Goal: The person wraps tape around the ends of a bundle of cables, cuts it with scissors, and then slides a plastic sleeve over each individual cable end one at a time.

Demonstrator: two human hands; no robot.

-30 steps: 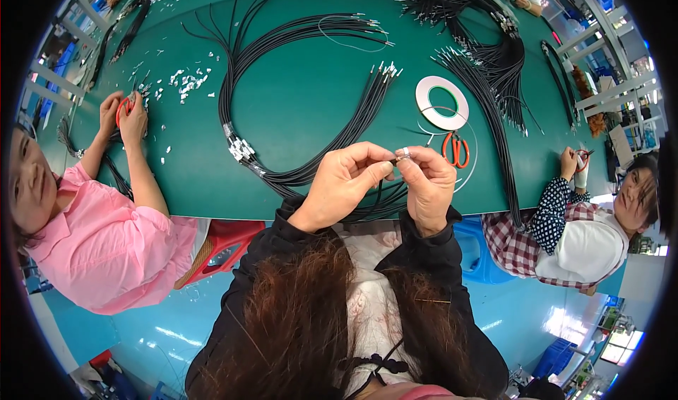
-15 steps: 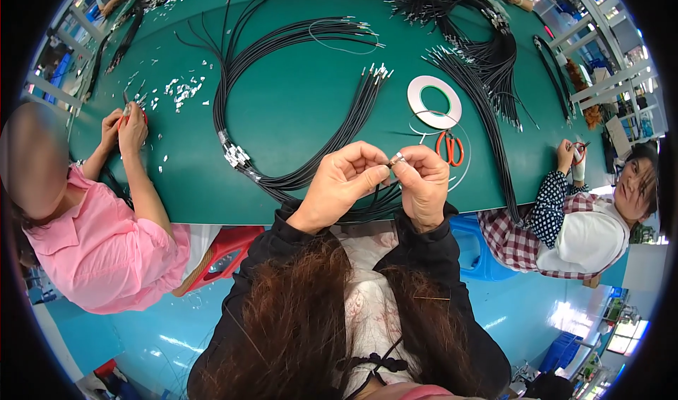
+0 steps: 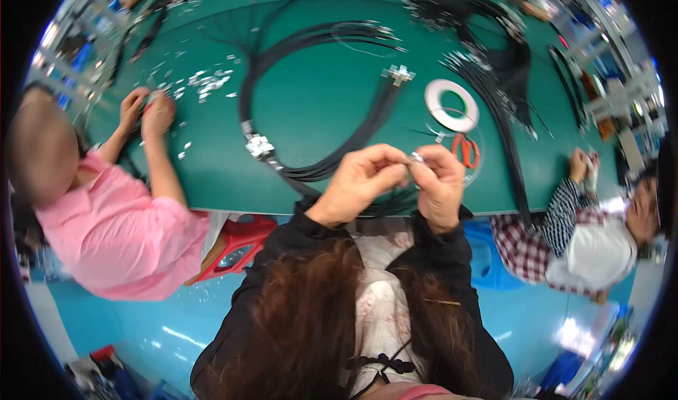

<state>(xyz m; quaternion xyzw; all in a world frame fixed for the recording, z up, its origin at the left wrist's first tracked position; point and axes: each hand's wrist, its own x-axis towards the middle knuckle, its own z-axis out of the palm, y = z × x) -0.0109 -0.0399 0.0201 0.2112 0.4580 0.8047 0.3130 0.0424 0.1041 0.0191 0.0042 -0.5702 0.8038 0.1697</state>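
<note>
My left hand (image 3: 359, 182) and my right hand (image 3: 439, 188) meet fingertip to fingertip above the near edge of the table. Thumb and forefinger of the left pinch the end of a thin black cable, mostly hidden by the fingers. Between the right fingertips is a small white strip (image 3: 417, 158), up against that cable end; blur hides whether it is wrapped round. Just behind the hands, a bundle of black cables (image 3: 353, 142) curves across the green tabletop (image 3: 311, 93), its pale tips at the far end. Beside my right hand lie orange-handled scissors (image 3: 466, 150).
A white tape roll (image 3: 430, 102) lies beyond the scissors. More black cables (image 3: 498, 128) run down the right side. White scraps (image 3: 208, 84) are scattered at left. A pink-shirted person (image 3: 116, 230) works at left, another person (image 3: 586, 237) sits at right. Stools stand under the table edge.
The whole view has shifted, so the table and people appear farther right, and the picture is blurrier. Both my hands keep their pinch at the cable end.
</note>
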